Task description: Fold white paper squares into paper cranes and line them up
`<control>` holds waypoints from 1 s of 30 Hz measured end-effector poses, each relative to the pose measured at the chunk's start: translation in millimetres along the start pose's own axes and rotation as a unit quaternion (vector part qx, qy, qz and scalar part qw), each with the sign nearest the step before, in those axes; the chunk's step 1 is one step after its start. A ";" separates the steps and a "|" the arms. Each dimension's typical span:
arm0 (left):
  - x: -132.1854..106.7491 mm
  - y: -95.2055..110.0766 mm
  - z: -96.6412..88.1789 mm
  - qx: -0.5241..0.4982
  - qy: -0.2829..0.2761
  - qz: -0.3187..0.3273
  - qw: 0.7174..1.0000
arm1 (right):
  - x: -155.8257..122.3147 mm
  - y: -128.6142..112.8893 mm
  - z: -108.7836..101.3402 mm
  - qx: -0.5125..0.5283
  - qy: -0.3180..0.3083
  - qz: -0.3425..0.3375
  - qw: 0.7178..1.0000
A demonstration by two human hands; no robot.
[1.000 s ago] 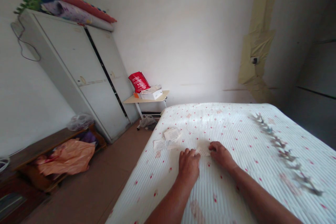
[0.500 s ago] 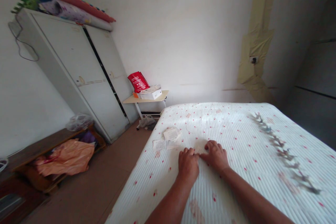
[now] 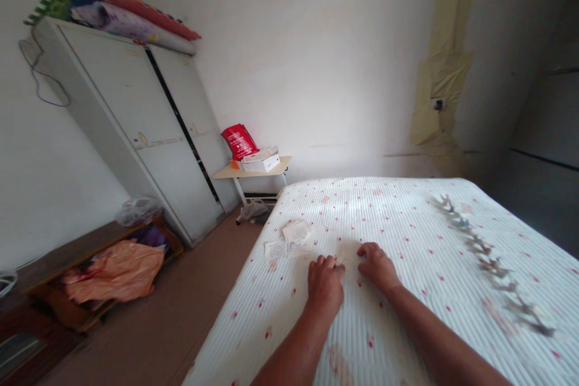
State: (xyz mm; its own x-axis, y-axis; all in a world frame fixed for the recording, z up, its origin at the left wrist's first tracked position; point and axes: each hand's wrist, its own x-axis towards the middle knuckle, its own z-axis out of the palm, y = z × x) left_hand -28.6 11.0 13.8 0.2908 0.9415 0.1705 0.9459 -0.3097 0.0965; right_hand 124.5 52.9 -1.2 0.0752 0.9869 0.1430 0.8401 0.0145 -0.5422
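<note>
A small printed paper slip [image 3: 347, 257] lies flat on the patterned bedspread [image 3: 362, 211] between my hands. My left hand [image 3: 325, 282] is at its left edge, fingers curled down and closed on that edge. My right hand [image 3: 379, 266] rests at the slip's right side, fingers bent and the thumb apart from them, with nothing visible between. Left of my left hand, several loose printed papers [image 3: 297, 233] lie close together, some overlapping.
A row of small figurines [image 3: 491, 264] runs along the bed's right side. Beyond the bed's far left corner stands a small table [image 3: 226, 172] with a red bag [image 3: 239, 142] and a white box [image 3: 262, 163]. A grey cabinet [image 3: 122, 108] stands at left, near a low wooden bench [image 3: 58, 241].
My right hand has shifted slightly right, its thumb drawing away from my left hand, so more of the paper slip shows. My left hand stays almost in place.
</note>
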 end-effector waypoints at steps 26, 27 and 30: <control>28.3 2.0 6.6 -0.102 0.023 -0.187 0.977 | -10.3 -8.8 5.1 -0.052 -0.003 -0.152 0.987; 29.4 2.8 7.6 -0.102 0.027 -0.192 0.976 | -10.4 -9.1 4.8 -0.052 -0.004 -0.151 0.987; 30.2 3.1 9.2 -0.102 0.027 -0.195 0.975 | -10.7 -9.3 4.6 -0.055 -0.003 -0.147 0.988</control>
State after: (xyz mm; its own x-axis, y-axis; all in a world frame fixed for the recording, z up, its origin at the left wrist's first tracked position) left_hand -15.6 39.7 10.2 -0.0992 0.9863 0.1320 0.9329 0.0460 0.3573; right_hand 113.4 43.0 -1.5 -0.1841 0.9436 0.2750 0.8783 0.2835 -0.3850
